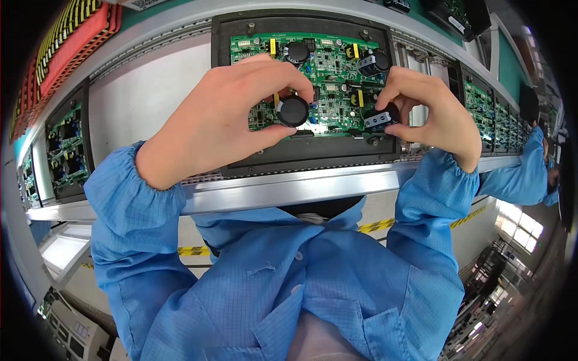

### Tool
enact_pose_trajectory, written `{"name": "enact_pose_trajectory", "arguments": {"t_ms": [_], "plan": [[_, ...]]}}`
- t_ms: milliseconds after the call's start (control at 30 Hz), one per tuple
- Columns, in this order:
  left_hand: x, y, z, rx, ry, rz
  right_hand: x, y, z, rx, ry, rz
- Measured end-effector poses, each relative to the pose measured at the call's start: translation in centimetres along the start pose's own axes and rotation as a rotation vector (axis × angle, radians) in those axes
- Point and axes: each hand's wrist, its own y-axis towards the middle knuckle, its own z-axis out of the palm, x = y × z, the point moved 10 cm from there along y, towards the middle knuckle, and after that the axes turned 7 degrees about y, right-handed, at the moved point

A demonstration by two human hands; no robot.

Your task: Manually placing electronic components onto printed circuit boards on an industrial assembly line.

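Observation:
My left hand (220, 111) has its thumb and fingers closed round a large black cylindrical capacitor (293, 111), whose round top faces me. Between the thumb and fingers of my right hand (438, 114) is a second black capacitor (379, 120), tilted so that its pale stripe shows. Both are at the near edge of green circuit boards (328, 108) seated in a black carrier (301, 150). Whether their leads sit in the board is hidden. Farther back on the boards are another upright capacitor (295, 53) and a tilted one (373, 62).
A metal rail (295, 191) runs along the near side of the conveyor. More loaded carriers stand at left (67, 150) and right (480, 111). Red and black-yellow racks (75, 45) are at upper left. Another person's blue sleeve (519, 171) reaches the line at far right.

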Motion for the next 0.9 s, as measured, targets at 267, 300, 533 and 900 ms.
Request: {"name": "enact_pose_trajectory", "arguments": {"t_ms": [267,300,533,900], "plan": [[-1.2,-0.1,1.1,0.048,0.157,0.089,0.0,-0.2,0.8,-0.086,-0.101,0.04],[-1.3,-0.1,1.3,0.061,0.161,0.091,0.1,-0.4,0.9,-0.092,-0.12,0.012],[-0.4,0.7,1.7,0.103,0.223,0.038,0.4,0.4,0.9,-0.19,-0.172,-0.061],[-0.6,0.6,2.7,0.084,0.378,-0.071,0.7,-1.4,0.2,-0.335,-0.367,-0.167]]}}
